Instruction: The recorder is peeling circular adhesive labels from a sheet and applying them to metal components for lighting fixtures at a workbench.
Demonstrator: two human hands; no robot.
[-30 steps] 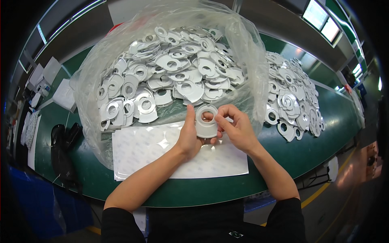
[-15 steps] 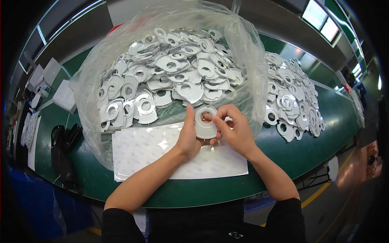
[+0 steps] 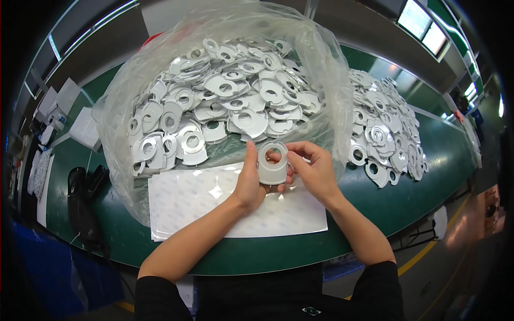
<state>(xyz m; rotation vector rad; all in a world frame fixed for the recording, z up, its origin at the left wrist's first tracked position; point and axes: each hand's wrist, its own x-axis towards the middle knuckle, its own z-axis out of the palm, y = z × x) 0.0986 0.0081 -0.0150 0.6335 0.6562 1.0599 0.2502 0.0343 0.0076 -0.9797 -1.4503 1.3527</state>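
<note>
A grey-white plastic plate [image 3: 273, 176] with a large round hole and a flared lower end stands tilted up above the white sheets. My left hand [image 3: 250, 184] is closed on it from the left, its thumb along the left edge and fingertips showing through the hole and below. On the plate's right edge, my right hand [image 3: 317, 174] pinches with thumb and fingers. A small pale bit shows by its fingers, too small to make out. Behind the hands, a clear plastic bag [image 3: 120, 120] lies open around a heap of similar plates [image 3: 249, 122].
Glossy white sheets [image 3: 184, 206] lie under my hands on the green table [image 3: 267, 255]. A second heap of plates [image 3: 383, 134] is at the right. To the left are a black hand-held tool [image 3: 83, 208] and a white block-like package [image 3: 84, 127].
My right thumb and fingers have shifted slightly to the right along the plate's edge. The left hand and the plate have barely moved.
</note>
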